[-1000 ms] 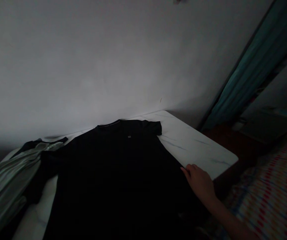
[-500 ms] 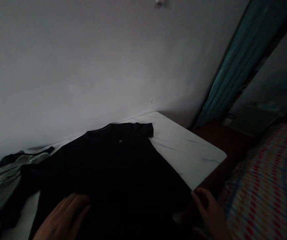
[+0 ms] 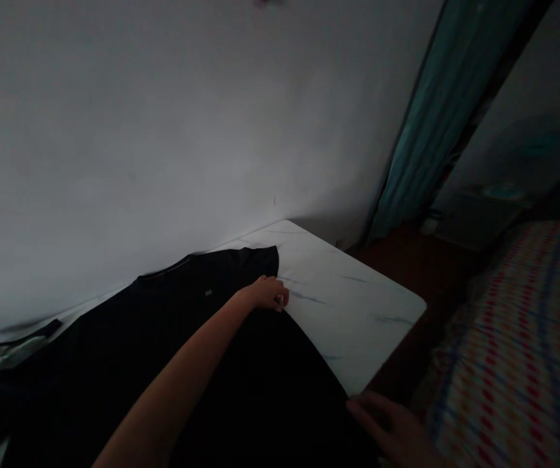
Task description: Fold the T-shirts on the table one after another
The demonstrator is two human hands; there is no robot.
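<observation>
A black T-shirt (image 3: 128, 351) with a small light logo on its chest lies spread on a white marbled table (image 3: 348, 305), its collar toward the wall. My left arm reaches across it. Just below the sleeve at the shirt's right side, my left hand (image 3: 267, 292) has its fingers curled and closed on the edge of the cloth. Low in the view, my right hand (image 3: 391, 422) pinches the same side edge nearer the hem. Its lower part runs into shadow, and the hem is too dark to make out.
A pale, dark-trimmed garment (image 3: 9, 354) lies at the table's left end. The wall (image 3: 162, 130) runs along the back. To the right, past the rounded table corner, is a bed with a checked cover (image 3: 514, 364). A teal curtain (image 3: 416, 143) hangs behind.
My left hand has moved from the shirt's lower left across to its right edge below the sleeve and closed there. My right hand keeps its pinch. The view has shifted to the right.
</observation>
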